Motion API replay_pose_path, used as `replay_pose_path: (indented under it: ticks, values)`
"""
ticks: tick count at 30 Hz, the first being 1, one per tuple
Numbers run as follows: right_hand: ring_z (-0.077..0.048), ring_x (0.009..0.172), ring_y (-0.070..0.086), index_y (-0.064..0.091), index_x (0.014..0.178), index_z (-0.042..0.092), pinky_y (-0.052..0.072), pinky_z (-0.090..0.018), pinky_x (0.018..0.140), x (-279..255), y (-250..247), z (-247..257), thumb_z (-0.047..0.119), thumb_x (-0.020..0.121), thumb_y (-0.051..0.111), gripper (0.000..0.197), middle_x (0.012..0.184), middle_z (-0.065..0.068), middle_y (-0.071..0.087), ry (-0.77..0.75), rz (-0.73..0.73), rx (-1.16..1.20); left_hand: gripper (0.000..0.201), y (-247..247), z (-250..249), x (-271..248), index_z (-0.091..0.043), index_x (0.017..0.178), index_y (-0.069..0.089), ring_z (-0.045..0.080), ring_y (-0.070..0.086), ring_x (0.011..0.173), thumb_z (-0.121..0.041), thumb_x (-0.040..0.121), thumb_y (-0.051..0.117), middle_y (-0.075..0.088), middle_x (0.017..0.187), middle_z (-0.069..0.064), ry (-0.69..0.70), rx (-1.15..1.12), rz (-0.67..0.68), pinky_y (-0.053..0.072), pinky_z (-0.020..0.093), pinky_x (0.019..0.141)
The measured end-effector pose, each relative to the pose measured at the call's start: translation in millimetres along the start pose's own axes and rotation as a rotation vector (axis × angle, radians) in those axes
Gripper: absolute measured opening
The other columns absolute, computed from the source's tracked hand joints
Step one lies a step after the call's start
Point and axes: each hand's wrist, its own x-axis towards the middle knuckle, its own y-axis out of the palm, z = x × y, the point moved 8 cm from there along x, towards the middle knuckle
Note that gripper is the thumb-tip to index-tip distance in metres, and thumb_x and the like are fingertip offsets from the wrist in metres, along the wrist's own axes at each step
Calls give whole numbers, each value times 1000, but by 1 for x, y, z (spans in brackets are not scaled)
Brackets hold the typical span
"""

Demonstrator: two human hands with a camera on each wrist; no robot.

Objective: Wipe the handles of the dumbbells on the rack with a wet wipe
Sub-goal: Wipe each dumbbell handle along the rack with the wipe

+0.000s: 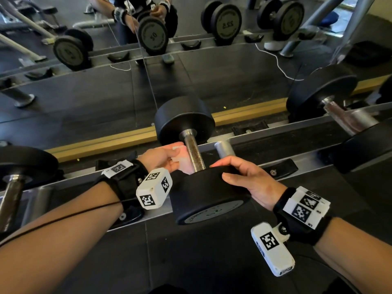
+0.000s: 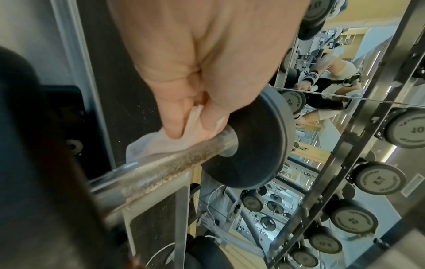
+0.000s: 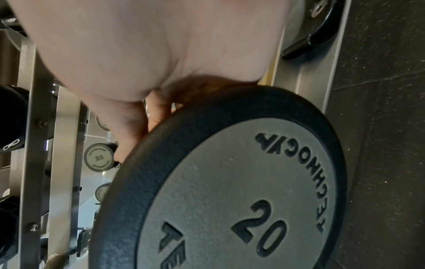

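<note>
A black dumbbell marked 20 [image 1: 212,194] lies across the rack, its knurled metal handle [image 1: 194,151] pointing away from me. My left hand [image 1: 176,158] pinches a white wet wipe [image 1: 182,161] and presses it against the left side of the handle. In the left wrist view the wipe [image 2: 151,145] lies bunched between fingers [image 2: 172,127] and handle [image 2: 174,163], close to the far head [image 2: 260,142]. My right hand [image 1: 220,170] grips the top rim of the near head; in the right wrist view its fingers [image 3: 158,112] curl behind that head [image 3: 230,191].
Another dumbbell [image 1: 25,166] sits on the rack at the left and one [image 1: 322,96] at the right. The steel rack rail [image 1: 297,158] carries an empty black saddle [image 1: 280,168]. A mirror [image 1: 127,92] stands right behind the rack. Dark rubber floor [image 1: 191,262] lies below.
</note>
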Motion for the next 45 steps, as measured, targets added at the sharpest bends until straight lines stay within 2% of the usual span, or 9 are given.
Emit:
replay_pose_path:
  ticks: [4,13,16,18,22,29,32,39,45]
  values:
    - [-26,111,65,64,119,19,55,-34,86,0,0,0,24,87,67,33,116,-9,68,-2,-1,5,30,-1,9,-16,-7,122,62,26,68,101,1,100,44,70,115,16,-66,42,43,56,39,77]
    - [-21,107,67,61,121,10,54,-26,84,-2,2,6,16,89,62,33,112,-6,70,-17,7,13,33,3,-4,2,-7,130,57,29,56,104,2,101,42,62,109,14,-2,20,-80,41,47,104]
    - [-20,107,67,59,122,8,54,-26,83,-2,3,6,14,90,60,33,112,-5,70,-18,10,4,29,8,2,3,-5,123,60,27,52,98,2,101,44,58,106,16,-47,61,-66,45,37,95]
    - [-19,105,67,59,122,7,54,-26,82,-1,4,7,14,90,60,33,111,-4,70,-19,12,3,30,7,10,1,-1,126,59,27,53,102,2,101,42,60,107,17,-88,100,-46,43,40,104]
    - [-18,103,67,58,122,4,55,-27,81,-1,4,7,10,90,59,32,108,-3,70,-23,2,19,25,2,18,-13,-3,104,64,27,68,91,3,101,40,72,94,16,-155,110,-36,60,40,74]
    - [-17,105,67,56,123,0,54,-24,83,-3,5,10,3,93,56,30,109,-5,70,-34,-16,-13,37,12,-9,-10,-8,136,54,30,54,107,1,103,39,58,119,16,12,17,-119,42,49,103]
    - [-18,104,68,55,124,0,54,-24,81,-3,4,8,3,93,56,31,109,-5,70,-17,-25,2,34,17,0,-10,-2,134,54,27,56,92,2,102,40,63,106,15,-17,96,-112,46,36,81]
    - [-17,100,68,54,124,-2,55,-26,80,-3,4,7,3,93,55,31,107,-8,68,1,-15,10,29,7,27,-36,-4,112,65,25,69,90,0,102,39,71,108,19,-193,125,8,60,40,77]
    - [-19,101,67,55,124,-4,55,-26,82,-3,6,9,2,91,56,33,110,-13,67,-14,-17,29,33,5,-5,-24,-8,127,58,27,65,97,2,103,38,66,113,15,22,-65,-94,51,47,84]
